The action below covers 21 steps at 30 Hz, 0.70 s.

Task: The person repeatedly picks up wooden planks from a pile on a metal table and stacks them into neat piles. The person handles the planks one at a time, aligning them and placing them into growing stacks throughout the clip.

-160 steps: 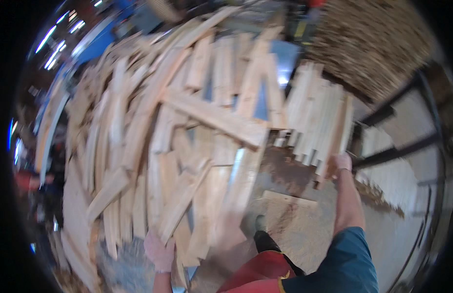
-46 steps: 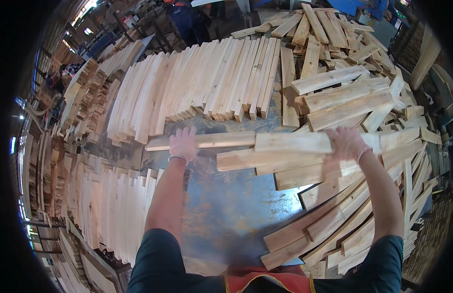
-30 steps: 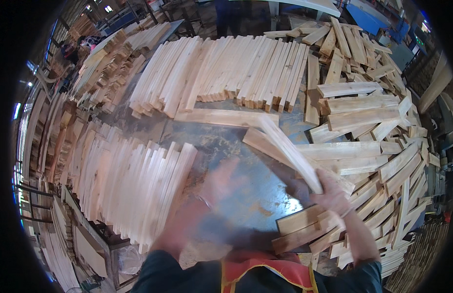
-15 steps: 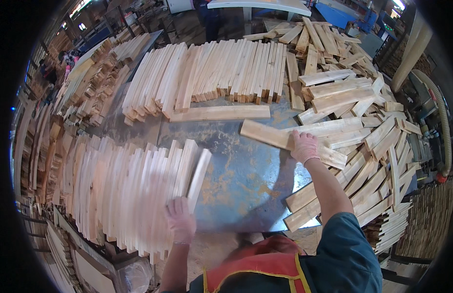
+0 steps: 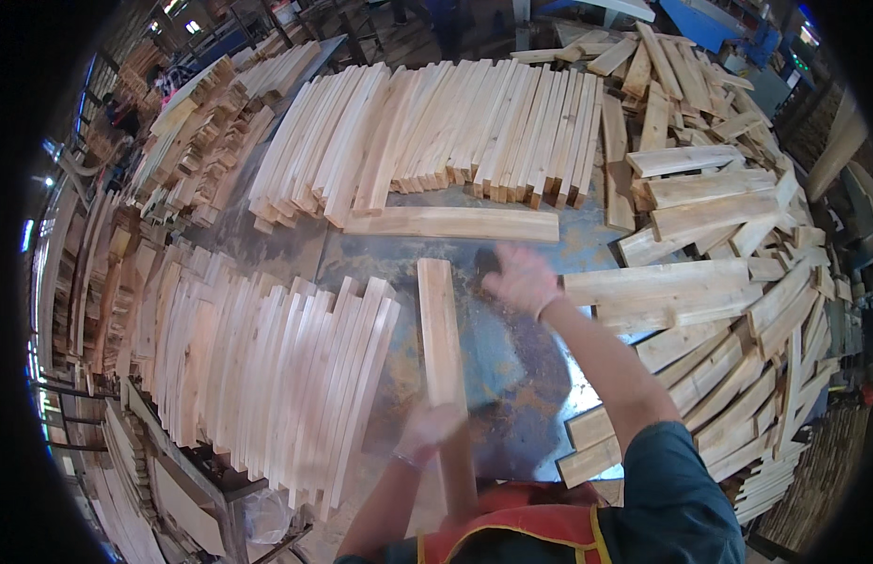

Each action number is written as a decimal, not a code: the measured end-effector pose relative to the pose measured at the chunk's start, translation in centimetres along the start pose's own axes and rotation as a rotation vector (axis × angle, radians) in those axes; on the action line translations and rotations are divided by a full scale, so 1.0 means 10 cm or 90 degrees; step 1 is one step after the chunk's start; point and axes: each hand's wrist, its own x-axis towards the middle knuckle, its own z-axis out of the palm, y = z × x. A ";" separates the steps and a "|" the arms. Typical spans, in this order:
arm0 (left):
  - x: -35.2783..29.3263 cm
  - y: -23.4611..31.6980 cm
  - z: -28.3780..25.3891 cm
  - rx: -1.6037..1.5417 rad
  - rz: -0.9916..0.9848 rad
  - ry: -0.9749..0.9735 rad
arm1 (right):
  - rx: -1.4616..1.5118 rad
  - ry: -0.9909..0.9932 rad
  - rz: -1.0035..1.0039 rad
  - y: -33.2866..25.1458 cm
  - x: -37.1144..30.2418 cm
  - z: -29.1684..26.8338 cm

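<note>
A single wooden board (image 5: 440, 329) lies lengthwise away from me over the middle of the metal tabletop (image 5: 511, 395). My left hand (image 5: 430, 430), blurred by motion, is closed on this board toward its near end. To the right of the board's far part is my right hand (image 5: 523, 280), apart from it, with fingers loosely stretched and nothing seen in them. A row of boards standing side by side (image 5: 276, 367) is left of my left hand. Beyond my right hand, one board lies crosswise (image 5: 455, 224) in front of a second packed row (image 5: 436, 132).
A loose, jumbled pile of boards (image 5: 709, 207) covers the table's right side, some boards jutting toward me. More stacked pieces (image 5: 211, 141) stand at the far left. A metal frame (image 5: 187, 470) is at the near left, and a pale hose (image 5: 836, 141) hangs at the far right.
The board my right hand held at the pile has come left and turned lengthwise. My left hand has left the near row and taken hold of it; my right hand has let go.
</note>
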 end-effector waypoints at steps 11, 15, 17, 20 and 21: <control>-0.10 0.08 -0.03 0.045 0.056 -0.058 | -0.167 -0.211 0.002 0.53 0.09 -0.52; -0.41 0.39 0.29 0.205 0.048 0.082 | 0.174 -0.232 -0.011 0.44 -0.89 -0.38; -0.49 0.49 0.38 0.153 0.044 0.039 | 0.359 -0.239 0.003 0.65 -1.46 0.30; -0.58 0.52 0.35 0.317 0.114 0.116 | 0.537 -0.364 0.082 -0.34 -2.28 0.66; -0.60 0.49 0.37 0.411 0.155 0.155 | 0.584 -0.429 0.095 -0.73 -2.49 0.64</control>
